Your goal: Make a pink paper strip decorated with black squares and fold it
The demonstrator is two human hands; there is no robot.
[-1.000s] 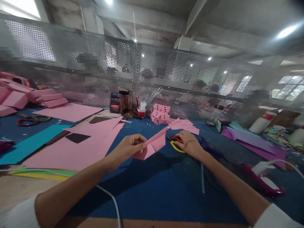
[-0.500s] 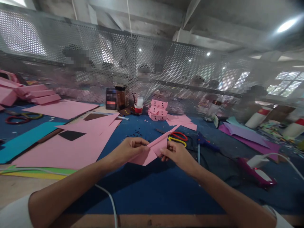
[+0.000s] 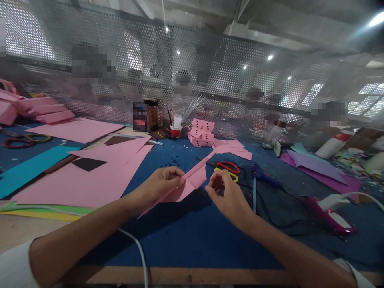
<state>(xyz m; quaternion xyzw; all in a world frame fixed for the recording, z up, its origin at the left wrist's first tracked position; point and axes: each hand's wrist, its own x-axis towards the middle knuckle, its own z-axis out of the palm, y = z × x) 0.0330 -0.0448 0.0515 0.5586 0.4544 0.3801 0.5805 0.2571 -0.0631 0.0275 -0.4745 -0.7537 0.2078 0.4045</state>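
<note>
Held above the blue table covering is a folded piece of pink paper (image 3: 192,182), tilted up to the right. My left hand (image 3: 165,184) pinches it along its folded edge between thumb and fingers. Just to the right, my right hand (image 3: 226,194) is apart from the paper, fingers curled and thumb separate, with nothing in it. Behind that hand lie scissors (image 3: 229,167) with red and yellow handles, partly hidden. A blue glue gun (image 3: 264,175) rests to their right.
Pink sheets (image 3: 90,180) and a turquoise strip (image 3: 39,166) cover the left side. Pink dotted paper pieces (image 3: 201,132), a brown jar (image 3: 151,114) and a cup (image 3: 176,130) stand by the perforated screen (image 3: 222,80). At right are purple sheets (image 3: 321,168) and a magenta device (image 3: 330,218) with cables.
My right hand has let go of the pink paper and moved slightly right. My left hand still holds the paper, now turned a little. The camera view has shifted slightly.
</note>
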